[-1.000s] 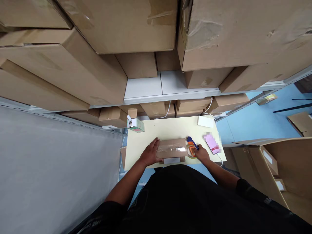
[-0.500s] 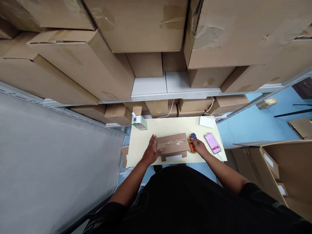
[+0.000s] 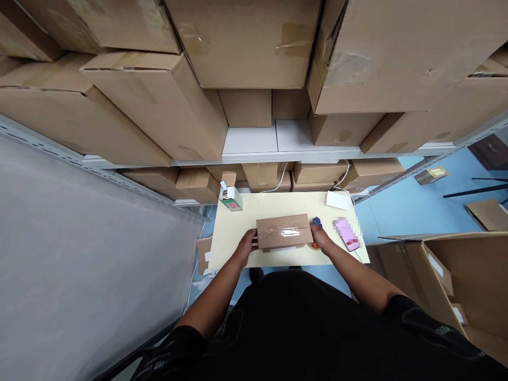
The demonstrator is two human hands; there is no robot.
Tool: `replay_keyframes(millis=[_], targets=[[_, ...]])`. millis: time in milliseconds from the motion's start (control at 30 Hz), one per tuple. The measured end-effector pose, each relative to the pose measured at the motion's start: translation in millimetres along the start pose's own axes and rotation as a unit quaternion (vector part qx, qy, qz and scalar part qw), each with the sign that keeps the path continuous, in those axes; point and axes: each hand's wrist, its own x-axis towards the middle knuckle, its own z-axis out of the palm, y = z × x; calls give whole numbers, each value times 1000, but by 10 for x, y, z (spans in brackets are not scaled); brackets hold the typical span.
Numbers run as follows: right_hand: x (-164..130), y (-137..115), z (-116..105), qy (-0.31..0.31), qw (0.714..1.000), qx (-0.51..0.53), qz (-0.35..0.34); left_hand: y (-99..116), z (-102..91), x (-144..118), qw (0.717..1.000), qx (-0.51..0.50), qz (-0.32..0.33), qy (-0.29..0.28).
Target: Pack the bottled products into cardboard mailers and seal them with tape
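Parcel (image 3: 282,232) gripped at both ends; left hand (image 3: 246,246), right hand (image 3: 320,241); flaps taped shut.

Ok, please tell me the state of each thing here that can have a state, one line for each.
small cardboard box: closed, clear tape along its top, held at both ends.
left hand: gripping the box's left end.
right hand: at the box's right end, over the tape dispenser.
phone: screen lit, cable attached.
large carton: flaps open.
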Motion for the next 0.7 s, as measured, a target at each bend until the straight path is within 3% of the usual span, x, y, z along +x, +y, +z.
replay_keyframes(millis=[133, 367, 533, 700], targets=[[-160, -95, 16, -13, 1000, -8, -24, 34, -62, -74, 999, -20, 33, 23], [-304, -201, 29, 31, 991, -51, -119, 95, -52, -91, 997, -19, 79, 18], [-306, -160, 17, -4, 994, 5, -108, 167, -75, -96, 992, -35, 119, 1], [-221, -62, 3, 27, 982, -59, -180, 105, -90, -78, 992, -26, 121, -5]])
